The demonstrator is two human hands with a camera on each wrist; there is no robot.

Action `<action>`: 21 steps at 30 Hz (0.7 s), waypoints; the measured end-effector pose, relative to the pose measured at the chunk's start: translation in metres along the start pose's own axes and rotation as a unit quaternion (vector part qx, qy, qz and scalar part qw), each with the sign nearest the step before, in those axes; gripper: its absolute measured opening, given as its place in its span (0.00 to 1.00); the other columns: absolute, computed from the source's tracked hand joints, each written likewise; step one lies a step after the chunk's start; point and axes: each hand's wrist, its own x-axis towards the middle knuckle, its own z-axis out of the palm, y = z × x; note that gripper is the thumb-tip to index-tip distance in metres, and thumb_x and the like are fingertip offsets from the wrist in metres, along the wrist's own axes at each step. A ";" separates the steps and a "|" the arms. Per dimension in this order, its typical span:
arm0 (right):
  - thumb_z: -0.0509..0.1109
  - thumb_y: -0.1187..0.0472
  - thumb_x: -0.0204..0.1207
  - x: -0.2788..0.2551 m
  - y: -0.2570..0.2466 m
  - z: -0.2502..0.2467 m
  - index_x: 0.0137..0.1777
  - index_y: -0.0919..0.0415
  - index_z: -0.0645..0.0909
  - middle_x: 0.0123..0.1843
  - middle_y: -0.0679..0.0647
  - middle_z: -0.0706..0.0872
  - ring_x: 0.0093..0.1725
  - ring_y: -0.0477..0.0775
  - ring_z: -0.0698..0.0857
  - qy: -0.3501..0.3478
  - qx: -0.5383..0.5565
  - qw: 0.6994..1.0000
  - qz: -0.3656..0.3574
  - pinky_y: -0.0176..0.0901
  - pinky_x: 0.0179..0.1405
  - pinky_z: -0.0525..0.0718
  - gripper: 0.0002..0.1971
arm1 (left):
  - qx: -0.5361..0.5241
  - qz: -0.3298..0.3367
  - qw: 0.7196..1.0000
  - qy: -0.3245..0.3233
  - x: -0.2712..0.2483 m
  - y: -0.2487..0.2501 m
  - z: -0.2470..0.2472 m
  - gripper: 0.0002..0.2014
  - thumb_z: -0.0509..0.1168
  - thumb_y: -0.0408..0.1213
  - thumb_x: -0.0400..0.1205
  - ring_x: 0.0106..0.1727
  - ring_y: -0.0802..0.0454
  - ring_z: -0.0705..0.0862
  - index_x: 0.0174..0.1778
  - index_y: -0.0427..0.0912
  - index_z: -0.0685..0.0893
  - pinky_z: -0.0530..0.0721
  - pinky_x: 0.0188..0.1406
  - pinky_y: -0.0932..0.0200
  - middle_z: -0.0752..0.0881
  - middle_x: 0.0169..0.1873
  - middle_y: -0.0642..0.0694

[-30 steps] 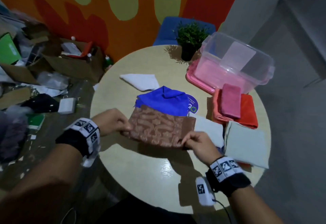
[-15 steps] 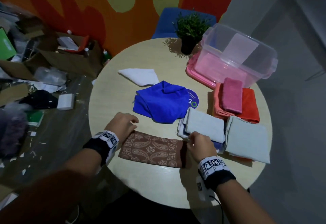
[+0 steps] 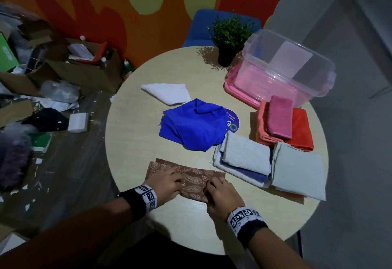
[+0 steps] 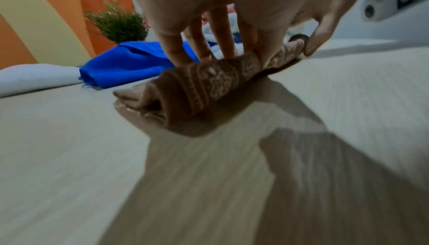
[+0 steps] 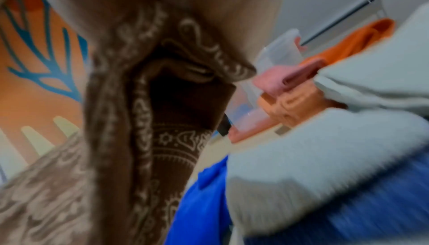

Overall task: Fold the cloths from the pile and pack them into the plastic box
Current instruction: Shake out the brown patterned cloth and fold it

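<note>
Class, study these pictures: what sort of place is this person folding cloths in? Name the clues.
Probably an informal office or break room, not a home kitchen or workshop. Clues: a small round table with a potted plant, a bright painted mural wall, and open cardboard boxes with clutter on the floor.

Your hands work on a round pale table (image 3: 135, 141). Under them lies the brown patterned cloth (image 3: 195, 178); just beyond, a blue cloth (image 3: 191, 126); to their right, folded grey cloths (image 3: 297, 169); far right, the plastic box (image 3: 286, 71).
</note>
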 end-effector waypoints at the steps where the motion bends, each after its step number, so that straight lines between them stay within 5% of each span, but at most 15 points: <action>1: 0.67 0.57 0.65 -0.001 0.002 -0.003 0.47 0.52 0.82 0.51 0.48 0.79 0.51 0.58 0.79 0.011 0.012 1.000 0.013 0.47 0.46 0.77 0.10 | -0.035 -0.011 0.999 0.003 0.003 0.003 -0.008 0.08 0.64 0.47 0.79 0.48 0.51 0.83 0.42 0.52 0.89 0.86 0.40 0.52 0.87 0.45 0.55; 3: 0.65 0.56 0.64 -0.003 0.008 -0.017 0.40 0.49 0.80 0.44 0.45 0.82 0.46 0.53 0.81 0.040 0.105 0.991 0.074 0.46 0.45 0.79 0.05 | -0.108 -0.080 0.991 0.006 0.008 0.004 -0.027 0.08 0.60 0.45 0.84 0.46 0.50 0.85 0.48 0.51 0.85 0.85 0.45 0.52 0.87 0.44 0.53; 6: 0.67 0.67 0.70 -0.003 0.017 -0.056 0.38 0.47 0.78 0.38 0.49 0.86 0.42 0.49 0.84 0.120 0.346 0.921 0.134 0.44 0.45 0.81 0.11 | -0.315 -0.162 0.935 0.017 0.018 0.001 -0.053 0.05 0.63 0.48 0.84 0.42 0.54 0.85 0.49 0.54 0.84 0.85 0.47 0.52 0.87 0.41 0.53; 10: 0.67 0.77 0.76 0.004 0.025 -0.118 0.51 0.52 0.83 0.44 0.46 0.90 0.48 0.43 0.88 0.250 0.494 0.826 0.102 0.32 0.52 0.81 0.17 | -0.455 -0.108 0.881 -0.076 0.035 0.017 -0.081 0.16 0.76 0.52 0.76 0.49 0.56 0.90 0.56 0.48 0.89 0.88 0.57 0.54 0.92 0.48 0.54; 12: 0.70 0.72 0.78 0.009 0.031 -0.142 0.57 0.49 0.82 0.49 0.47 0.91 0.53 0.44 0.88 0.258 0.488 0.830 0.079 0.36 0.56 0.83 0.16 | -0.498 -0.073 0.859 -0.089 0.045 0.030 -0.091 0.13 0.73 0.46 0.81 0.53 0.51 0.91 0.55 0.42 0.90 0.88 0.60 0.49 0.93 0.50 0.50; 16: 0.75 0.58 0.76 0.009 0.048 -0.165 0.63 0.46 0.80 0.62 0.41 0.83 0.61 0.43 0.82 0.302 0.315 0.895 0.088 0.49 0.66 0.81 0.17 | -0.609 -0.040 0.792 -0.019 0.061 0.048 -0.108 0.12 0.69 0.38 0.84 0.61 0.45 0.88 0.61 0.37 0.87 0.84 0.66 0.48 0.91 0.57 0.43; 19: 0.70 0.48 0.77 -0.004 0.049 -0.171 0.63 0.47 0.83 0.71 0.42 0.79 0.73 0.44 0.76 0.327 0.322 0.887 0.055 0.47 0.74 0.72 0.15 | -0.630 -0.027 0.776 0.015 0.071 0.055 -0.123 0.09 0.67 0.31 0.85 0.59 0.48 0.89 0.59 0.37 0.87 0.85 0.61 0.54 0.91 0.55 0.42; 21: 0.67 0.44 0.78 -0.014 0.040 -0.172 0.63 0.49 0.85 0.69 0.43 0.84 0.71 0.42 0.80 0.275 0.406 0.871 0.035 0.44 0.72 0.75 0.18 | -0.631 -0.008 0.776 0.011 0.076 0.058 -0.135 0.10 0.65 0.29 0.85 0.56 0.52 0.89 0.60 0.35 0.86 0.85 0.56 0.61 0.92 0.52 0.46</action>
